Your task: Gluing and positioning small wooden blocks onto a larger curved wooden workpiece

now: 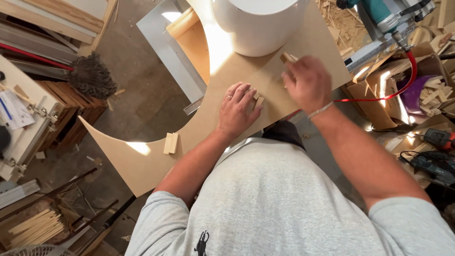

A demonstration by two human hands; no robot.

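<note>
A large curved fibreboard panel (227, 80) spans the middle of the head view, tan, with a concave arc cut along its left edge and a tapering tip toward the lower left. Its top end runs under a white cylindrical drum (258, 23), which stands on the panel's upper part. Under the panel, at upper left, a grey metal frame (166, 52) shows; whether a desk carries the panel cannot be told. The concrete floor (137, 95) lies below and to the left, strewn with offcuts.

Right of the panel: a teal power tool (379, 14) on a rail, a red hose (407, 80) curving down from it, and open cardboard boxes (379, 99) holding wood scraps. Left of the panel: a dark mop head (92, 76) and a stack of brown boards (71, 114). Lower left: a bundle of thin wood strips (35, 227).

Left hand (237, 111): lies palm down on the panel, fingers slightly spread, fingertips on a small wood block (258, 98) that is mostly covered; ring on one finger.

Right hand (308, 83): fingers curled together, pinching a second small wood block (287, 58) just above the panel surface, near the drum's base; bracelet at the wrist. Hand is motion-blurred, so the exact grip is unclear.

A pair of small wood blocks (171, 143) lies side by side on the panel's lower left part, well apart from both hands.
</note>
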